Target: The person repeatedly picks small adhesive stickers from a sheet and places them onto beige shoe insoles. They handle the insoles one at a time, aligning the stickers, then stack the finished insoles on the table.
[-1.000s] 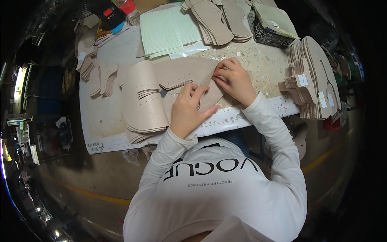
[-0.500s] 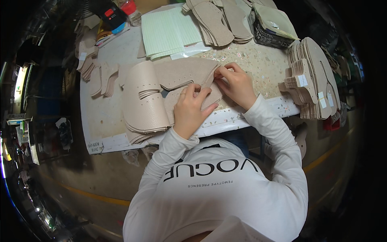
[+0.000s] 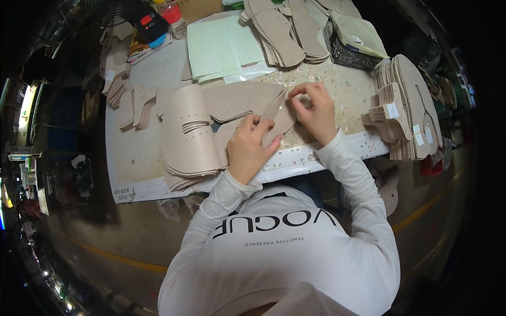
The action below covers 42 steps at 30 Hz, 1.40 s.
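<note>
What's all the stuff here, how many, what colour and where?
table: one, pale, centre
layered stack: one, beige, table's near edge
other stacks: several, beige, left, far and right
lined sheets: several, pale green, far side
open box: one, black, far right
red-lidded jar: one, clear, far left
boxy object: one, black-red, far left
tiny bits: many, mixed colours, tabletop
red container: one, red, below table's right
dim edge clutter: uncountable
shirt: one, white, on person
left hand: one, bare, on stack
right hand: one, bare, at stack's right

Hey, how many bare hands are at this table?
2: the white-sleeved left hand, on stacked beige leather-like sheets; the white-sleeved right hand, beside their fanned edge. Neither is hidden.
</note>
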Available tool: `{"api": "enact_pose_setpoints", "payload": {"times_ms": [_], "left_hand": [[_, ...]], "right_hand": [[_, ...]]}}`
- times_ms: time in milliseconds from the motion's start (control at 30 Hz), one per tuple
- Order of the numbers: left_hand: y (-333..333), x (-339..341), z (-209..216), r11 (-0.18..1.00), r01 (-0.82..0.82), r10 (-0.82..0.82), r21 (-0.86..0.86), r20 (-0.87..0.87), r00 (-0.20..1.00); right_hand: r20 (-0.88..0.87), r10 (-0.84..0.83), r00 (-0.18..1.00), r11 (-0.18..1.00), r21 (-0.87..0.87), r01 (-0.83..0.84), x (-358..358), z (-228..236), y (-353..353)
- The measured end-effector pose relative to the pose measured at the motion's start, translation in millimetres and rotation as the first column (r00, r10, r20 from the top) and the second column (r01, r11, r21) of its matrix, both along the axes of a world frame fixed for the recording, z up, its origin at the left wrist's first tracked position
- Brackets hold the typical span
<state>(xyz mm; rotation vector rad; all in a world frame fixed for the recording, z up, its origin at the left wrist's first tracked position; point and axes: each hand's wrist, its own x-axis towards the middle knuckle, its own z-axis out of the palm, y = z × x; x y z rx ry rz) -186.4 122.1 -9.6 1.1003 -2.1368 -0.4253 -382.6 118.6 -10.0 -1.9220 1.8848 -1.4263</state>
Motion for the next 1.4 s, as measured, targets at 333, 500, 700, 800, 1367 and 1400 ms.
{"api": "enact_pose_setpoints", "payload": {"times_ms": [333, 500, 700, 800, 1367, 1400], "left_hand": [[-1, 4, 3, 0.997, 0.073, -0.072, -0.005, 0.097, 0.993], [0, 8, 2, 0.994, 0.110, -0.112, 0.025, 0.091, 0.989], [-5, 5, -4, 0.999, 0.028, -0.026, 0.045, -0.041, 0.999], [-2, 1, -4, 0.989, 0.044, -0.029, -0.144, 0.103, 0.994], [-4, 2, -1, 0.999, 0.022, -0.026, -0.034, -0.125, 0.992], [-4, 1, 1, 0.999, 0.021, -0.026, -0.040, -0.145, 0.989]], "right_hand": [[0.011, 0.235, 0.972, 0.970, 0.070, -0.235, 8, -15, 3], [-0.061, 0.134, 0.989, 0.991, 0.024, -0.133, -2, -13, -6], [0.294, 0.169, 0.941, 0.977, 0.078, -0.200, -5, -7, -1], [0.317, 0.338, 0.886, 0.906, 0.145, -0.397, 8, -10, 2], [0.533, 0.225, 0.816, 0.914, 0.175, -0.366, 12, -19, -4], [0.326, 0.273, 0.905, 0.931, 0.147, -0.333, 14, -20, -1]]}}
